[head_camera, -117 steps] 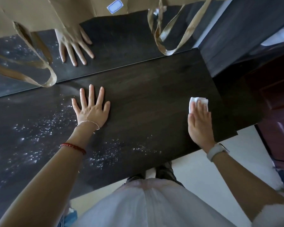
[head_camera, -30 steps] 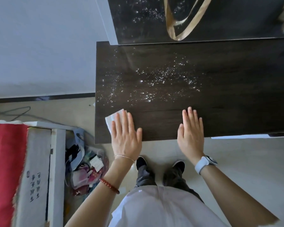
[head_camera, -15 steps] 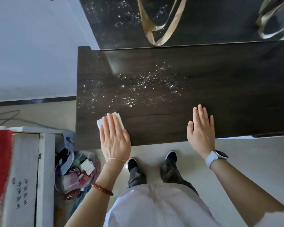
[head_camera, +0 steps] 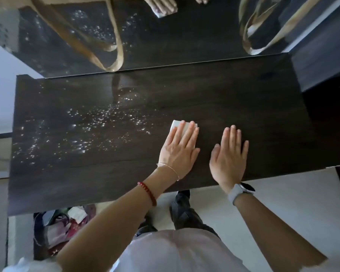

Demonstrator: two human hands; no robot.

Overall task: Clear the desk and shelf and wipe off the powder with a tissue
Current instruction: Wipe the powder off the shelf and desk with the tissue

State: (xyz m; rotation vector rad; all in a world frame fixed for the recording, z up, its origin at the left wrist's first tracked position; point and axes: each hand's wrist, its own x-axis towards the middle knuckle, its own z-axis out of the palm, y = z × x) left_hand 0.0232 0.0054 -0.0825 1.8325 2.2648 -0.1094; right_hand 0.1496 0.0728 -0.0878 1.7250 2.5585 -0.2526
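Grip, left: left hand [head_camera: 180,152] lies flat, fingers extended, palm pressing the folded white tissue [head_camera: 182,126] onto the surface; no pinch, the pad is held by downward pressure only.
Grip, right: right hand [head_camera: 229,156] is flat and empty, fingers spread, resting on the wood just beside the left hand at its 3 o'clock.
Tissue position: near the centre of the dark brown wooden desk top [head_camera: 243,107]; its far edge shows beyond the fingertips at 12 o'clock.
Powder, desk: scattered white powder specks [head_camera: 98,122] cover the area from 9 to 10 o'clock of the tissue out to the left edge.
Powder, rear: further specks [head_camera: 90,30] show on the glossy dark panel [head_camera: 185,42] at 12 o'clock; whether these are deposit or reflection cannot be told.
Cleared state: no loose objects lie on the desk top; beige bag straps [head_camera: 114,48] hang over the rear panel.
Done: surface from the tissue toward 3 o'clock appears free of powder.
Remaining: judged roughly half; the left section of the desk is unwiped, and the shelf condition cannot be confirmed.
Next pass: likely a sweep toward 9 o'clock, keeping firm pressure so specks collect rather than scatter off the edge.
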